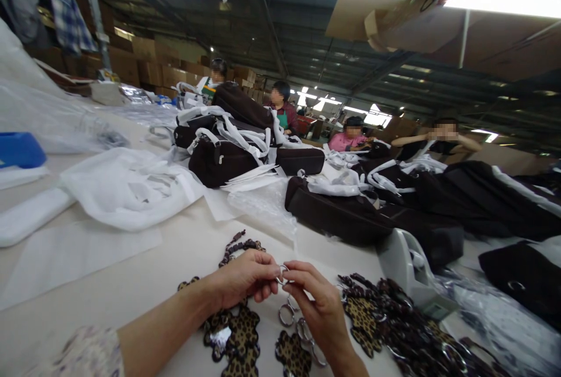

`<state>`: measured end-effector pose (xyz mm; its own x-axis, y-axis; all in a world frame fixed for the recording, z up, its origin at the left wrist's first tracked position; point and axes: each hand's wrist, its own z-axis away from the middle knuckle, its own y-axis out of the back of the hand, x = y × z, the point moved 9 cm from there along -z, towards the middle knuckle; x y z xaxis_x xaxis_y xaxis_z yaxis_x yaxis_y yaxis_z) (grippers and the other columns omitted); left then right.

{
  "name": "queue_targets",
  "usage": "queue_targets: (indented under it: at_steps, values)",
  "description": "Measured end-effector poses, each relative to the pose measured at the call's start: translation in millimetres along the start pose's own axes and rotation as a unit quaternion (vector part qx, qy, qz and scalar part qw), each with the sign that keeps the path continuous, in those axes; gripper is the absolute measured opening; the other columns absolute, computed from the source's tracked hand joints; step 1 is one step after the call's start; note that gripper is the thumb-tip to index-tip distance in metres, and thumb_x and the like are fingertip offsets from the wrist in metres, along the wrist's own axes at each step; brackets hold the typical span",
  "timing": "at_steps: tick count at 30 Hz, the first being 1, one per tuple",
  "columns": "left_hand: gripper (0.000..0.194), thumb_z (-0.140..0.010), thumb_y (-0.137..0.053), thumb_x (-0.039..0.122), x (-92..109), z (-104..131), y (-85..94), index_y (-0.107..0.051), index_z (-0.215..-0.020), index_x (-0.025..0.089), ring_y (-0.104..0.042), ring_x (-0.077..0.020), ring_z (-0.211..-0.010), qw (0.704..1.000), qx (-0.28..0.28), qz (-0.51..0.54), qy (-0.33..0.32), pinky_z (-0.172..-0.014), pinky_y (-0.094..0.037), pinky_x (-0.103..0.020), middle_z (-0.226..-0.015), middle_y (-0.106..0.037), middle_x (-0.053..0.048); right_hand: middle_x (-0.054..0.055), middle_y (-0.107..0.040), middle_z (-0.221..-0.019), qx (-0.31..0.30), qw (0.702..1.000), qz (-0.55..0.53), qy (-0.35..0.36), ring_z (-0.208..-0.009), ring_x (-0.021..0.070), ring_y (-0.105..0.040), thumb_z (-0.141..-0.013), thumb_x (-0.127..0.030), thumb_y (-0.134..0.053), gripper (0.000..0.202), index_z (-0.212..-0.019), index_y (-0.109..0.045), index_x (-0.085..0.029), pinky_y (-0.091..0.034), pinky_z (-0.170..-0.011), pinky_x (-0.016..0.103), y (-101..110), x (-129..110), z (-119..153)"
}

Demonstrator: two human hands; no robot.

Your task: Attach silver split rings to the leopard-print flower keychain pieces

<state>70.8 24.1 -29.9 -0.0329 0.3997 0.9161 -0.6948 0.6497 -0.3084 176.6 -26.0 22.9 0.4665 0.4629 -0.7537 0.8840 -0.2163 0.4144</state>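
Observation:
Between my two hands is a small silver metal ring (pixel 283 273), pinched at its edges by the fingertips of both. My left hand (pixel 248 275) comes from the lower left, its fingers closed on the ring's left side. My right hand (pixel 315 298) grips the other side with thumb and fingers. Loose silver rings (pixel 286 314) lie on the table beneath my right hand. Leopard-print charms (pixel 240 336) with dark edges lie under my left forearm, and another leopard-print charm (pixel 293 353) lies between the hands. A dark beaded strap (pixel 239 245) rests just beyond my left hand.
A heap of beaded leopard charms (pixel 385 312) lies to the right, beside a grey tape dispenser (pixel 407 272). Dark bags (pixel 337 207) with white-wrapped handles cover the far table. White foam wrap (pixel 127 184) lies at left. Several people (pixel 287 117) sit or stand beyond.

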Motion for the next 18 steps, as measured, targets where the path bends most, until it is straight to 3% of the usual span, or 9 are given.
queue_targets:
  at_steps: [3,6,8,12,18]
  values:
    - [0.035,-0.072,-0.062,0.049,9.8,1.6,1.5,-0.059,-0.071,0.014,-0.047,-0.0081,-0.047,0.998,0.012,-0.043,-0.04,-0.042,-0.031,-0.019,-0.062,-0.059,-0.001,0.006,-0.075,-0.086,0.03,0.994,-0.078,-0.072,-0.081,0.0225,-0.07,-0.082,-0.026,-0.067,0.009,-0.082,-0.075,-0.023,-0.059,-0.073,0.033,0.7,13.2,2.0]
    - [0.02,-0.073,-0.062,0.033,27.5,6.5,2.6,-0.062,-0.084,0.015,-0.05,-0.0092,-0.057,0.987,0.029,-0.107,-0.119,-0.047,-0.036,-0.018,-0.07,-0.06,0.001,0.004,-0.073,-0.073,0.056,0.967,-0.166,-0.183,-0.068,0.0211,-0.071,-0.081,-0.037,-0.069,0.019,-0.08,-0.074,-0.019,-0.061,-0.06,0.03,-3.0,32.8,7.9]
    - [0.017,-0.071,-0.062,0.023,33.2,9.2,-0.4,-0.064,-0.086,0.016,-0.049,-0.0086,-0.058,0.978,0.026,-0.144,-0.148,-0.049,-0.037,-0.018,-0.067,-0.058,0.003,0.004,-0.072,-0.067,0.064,0.953,-0.198,-0.218,-0.064,0.0203,-0.07,-0.077,-0.042,-0.073,0.026,-0.077,-0.073,-0.017,-0.061,-0.057,0.029,-5.9,38.2,10.4]
    - [0.015,-0.072,-0.065,0.028,27.6,7.3,-1.6,-0.061,-0.073,0.014,-0.046,-0.0082,-0.049,0.984,0.029,-0.111,-0.134,-0.045,-0.036,-0.019,-0.055,-0.056,0.003,0.002,-0.072,-0.065,0.065,0.939,-0.243,-0.233,-0.057,0.0177,-0.069,-0.073,-0.042,-0.078,0.027,-0.08,-0.07,-0.017,-0.06,-0.054,0.028,-9.9,41.6,12.0]
    - [0.027,-0.069,-0.072,0.037,16.2,2.5,0.1,-0.058,-0.071,0.013,-0.052,-0.009,-0.049,0.995,0.024,-0.002,-0.1,-0.043,-0.039,-0.018,-0.059,-0.061,0.0,0.004,-0.077,-0.084,0.058,0.936,-0.29,-0.191,-0.075,0.0204,-0.072,-0.07,-0.03,-0.082,0.036,-0.101,-0.066,-0.023,-0.061,-0.061,0.029,-11.2,35.9,11.0]
